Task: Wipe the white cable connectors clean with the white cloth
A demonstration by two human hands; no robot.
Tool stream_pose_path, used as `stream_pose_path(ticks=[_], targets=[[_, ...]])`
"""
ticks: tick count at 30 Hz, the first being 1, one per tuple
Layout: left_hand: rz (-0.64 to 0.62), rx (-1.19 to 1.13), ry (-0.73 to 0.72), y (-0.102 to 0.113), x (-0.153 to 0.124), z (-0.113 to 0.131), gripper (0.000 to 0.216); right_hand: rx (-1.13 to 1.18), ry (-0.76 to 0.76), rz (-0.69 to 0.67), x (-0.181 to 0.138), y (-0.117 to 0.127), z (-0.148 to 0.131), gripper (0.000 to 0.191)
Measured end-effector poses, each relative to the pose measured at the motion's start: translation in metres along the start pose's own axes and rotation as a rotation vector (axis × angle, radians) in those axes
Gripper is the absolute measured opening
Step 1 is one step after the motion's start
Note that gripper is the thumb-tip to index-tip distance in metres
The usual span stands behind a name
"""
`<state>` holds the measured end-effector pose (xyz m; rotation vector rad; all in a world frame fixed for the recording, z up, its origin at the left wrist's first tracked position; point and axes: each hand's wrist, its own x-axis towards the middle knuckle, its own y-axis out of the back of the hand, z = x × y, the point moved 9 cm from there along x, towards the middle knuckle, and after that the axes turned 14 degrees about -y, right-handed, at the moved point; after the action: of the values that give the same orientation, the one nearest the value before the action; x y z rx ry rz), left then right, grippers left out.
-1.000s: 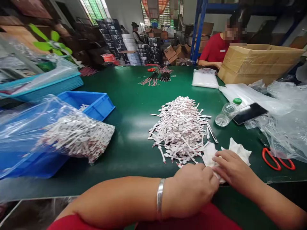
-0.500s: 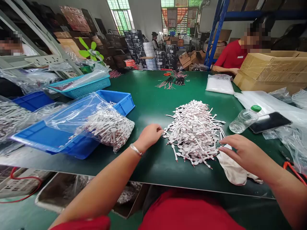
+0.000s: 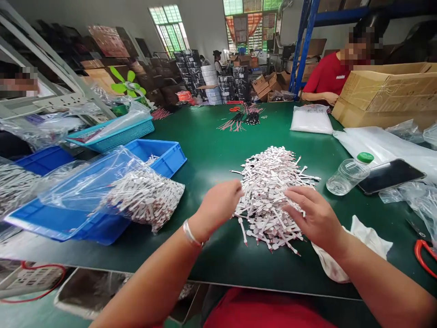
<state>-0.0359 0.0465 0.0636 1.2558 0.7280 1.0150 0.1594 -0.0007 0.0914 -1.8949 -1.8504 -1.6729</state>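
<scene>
Left grip (image 3: pixel 218 203) curled, contents unclear; right grip (image 3: pixel 317 218) parted; between them, the pile of white leads (image 3: pixel 264 196) — handling it seems the step in hand, calling next for light, gathering fingers; behind the right grip, a cloth (image 3: pixel 370 239).

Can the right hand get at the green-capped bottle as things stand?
Probably yes: the right hand is at the right side of the pile of white pieces, and just green tabletop shows between it and the bottle.

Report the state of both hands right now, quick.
Left hand: fingers curled at the left edge of the white pile; whether it grips anything cannot be told.
Right hand: open at the pile's right side, nothing visibly held.
</scene>
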Motion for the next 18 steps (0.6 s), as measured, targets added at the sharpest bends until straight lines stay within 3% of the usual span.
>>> stream_pose_path(ticks=[4, 7, 10, 13, 18], targets=[[0.064, -0.082, -0.321, 0.006, -0.006, 0.069, 0.021, 0.043, -0.002, -0.081, -0.007, -0.010, -0.006, 0.034], [0.149, -0.268, -0.400, 0.000, -0.009, 0.079, 0.017, 0.060, -0.026, -0.131, -0.010, -0.014, -0.003, 0.026], [0.178, -0.605, -0.299, -0.014, -0.007, 0.063, 0.021, 0.074, -0.082, -0.144, -0.013, -0.015, 0.005, 0.021], [0.129, -0.910, -0.137, -0.032, -0.006, 0.049, 0.021, 0.098, -0.139, -0.151, -0.014, -0.017, 0.012, 0.018], [0.071, -1.141, 0.035, -0.048, -0.005, 0.040, 0.023, 0.096, -0.206, -0.187, -0.015, -0.021, 0.018, 0.016]])
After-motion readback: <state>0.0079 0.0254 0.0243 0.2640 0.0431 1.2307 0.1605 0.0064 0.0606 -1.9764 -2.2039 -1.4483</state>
